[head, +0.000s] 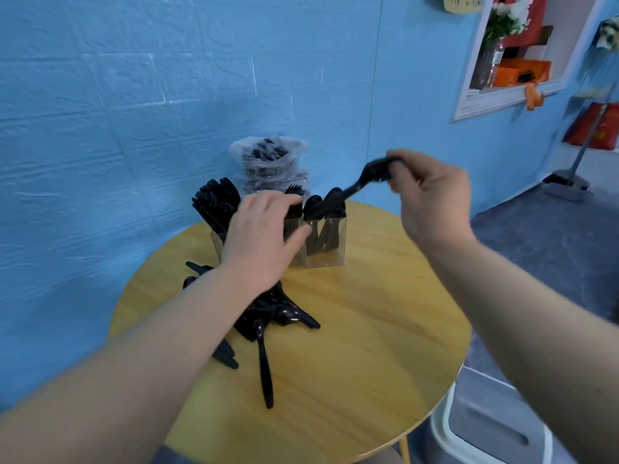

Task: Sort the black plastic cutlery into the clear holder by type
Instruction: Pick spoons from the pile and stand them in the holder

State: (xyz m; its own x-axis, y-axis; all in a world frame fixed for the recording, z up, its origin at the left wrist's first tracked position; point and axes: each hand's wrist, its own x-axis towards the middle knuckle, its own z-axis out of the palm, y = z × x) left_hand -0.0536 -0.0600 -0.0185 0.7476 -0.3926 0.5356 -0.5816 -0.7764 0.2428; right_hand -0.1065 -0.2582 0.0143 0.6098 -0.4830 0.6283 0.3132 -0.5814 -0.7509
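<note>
A clear three-part holder (326, 252) stands at the back of the round wooden table (368, 329). Knives fill its left part (216, 202), forks show in the middle (296, 190), spoons stand in the right part (330, 199). My left hand (264, 242) rests on the holder's front and middle part, fingers relaxed over the forks. My right hand (432, 199) pinches a black spoon (355, 187) by its bowl end, its handle slanting down into the right part. A loose pile of black cutlery (271, 316) lies on the table, partly hidden by my left forearm.
A clear plastic bag of more black cutlery (268, 162) sits behind the holder against the blue wall. A white stool or bin (485, 423) stands by the table's right edge. A broom (569, 182) leans at far right.
</note>
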